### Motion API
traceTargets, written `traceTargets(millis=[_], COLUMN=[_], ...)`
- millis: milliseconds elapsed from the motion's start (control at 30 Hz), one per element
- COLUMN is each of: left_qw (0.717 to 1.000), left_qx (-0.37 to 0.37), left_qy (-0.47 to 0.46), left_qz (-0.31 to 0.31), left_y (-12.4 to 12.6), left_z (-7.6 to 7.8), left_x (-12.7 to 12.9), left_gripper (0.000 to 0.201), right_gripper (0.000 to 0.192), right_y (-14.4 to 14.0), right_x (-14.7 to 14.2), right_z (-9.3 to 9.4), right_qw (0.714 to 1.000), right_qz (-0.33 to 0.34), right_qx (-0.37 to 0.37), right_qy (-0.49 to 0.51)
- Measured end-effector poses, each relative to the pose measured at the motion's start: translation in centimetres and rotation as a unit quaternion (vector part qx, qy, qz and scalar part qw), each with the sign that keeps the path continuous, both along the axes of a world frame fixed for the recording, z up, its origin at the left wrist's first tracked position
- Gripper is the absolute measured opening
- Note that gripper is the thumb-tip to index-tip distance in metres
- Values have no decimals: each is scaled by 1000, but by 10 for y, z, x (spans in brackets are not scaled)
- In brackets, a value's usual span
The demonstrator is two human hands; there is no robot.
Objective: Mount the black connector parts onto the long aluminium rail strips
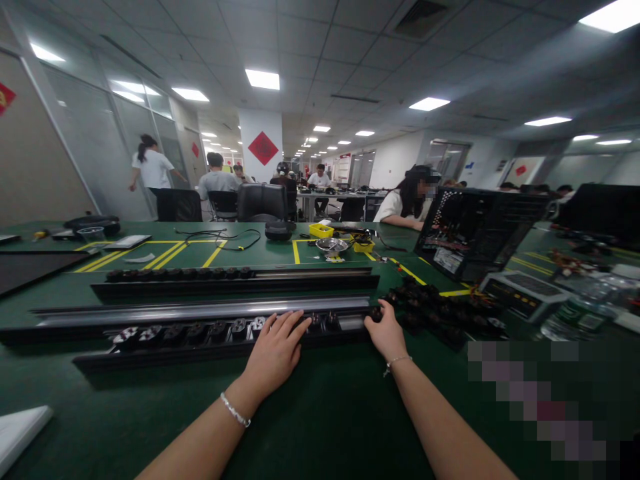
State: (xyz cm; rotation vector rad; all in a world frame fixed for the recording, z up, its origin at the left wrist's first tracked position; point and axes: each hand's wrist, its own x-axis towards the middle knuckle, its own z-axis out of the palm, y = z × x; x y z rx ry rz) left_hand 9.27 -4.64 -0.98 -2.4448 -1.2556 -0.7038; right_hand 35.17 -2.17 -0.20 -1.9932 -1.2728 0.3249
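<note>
Along the near rail (165, 354), modules (217, 330) are filling most of its length, a bare stretch showing toward its right end. The left hand (277, 350) is resting unclenched on them; at that end the right hand (389, 333) is pinching an end module (375, 313). Right of the rail, loose modules (425, 301) are lying heaped, and a bottle (556, 327) is carrying an unreadable label (586, 317).

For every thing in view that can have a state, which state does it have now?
Near rail: partly filled with black modules
Left hand: palm down over these modules
Right hand: curled at this rail's right end, grip unclear
Far rail: partly filled, modules toward the left
Heap of black pieces: loose on the table
Computer case: standing, one side open
</note>
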Motion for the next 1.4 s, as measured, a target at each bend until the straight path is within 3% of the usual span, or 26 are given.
traceTargets(millis=[733,1000,1133,1400], left_qw=[1000,1000,1000,1000], left_qx=[-6,-12,-10,-5], left_qy=[-1,0,0,0], left_qz=[2,-1,-1,0], left_y=[0,-1,-1,-1], left_z=[1,2,2,3], left_x=[0,0,0,-1], left_gripper=[51,51,51,51], right_gripper=[53,52,50,45], right_y=[5,13,14,13], right_x=[15,50,66,76], right_z=[-5,-17,-17,-22], right_qw=[999,998,999,991], right_qz=[-2,-29,-48,-17], right_qx=[33,25,2,-39], right_qy=[34,43,7,-127])
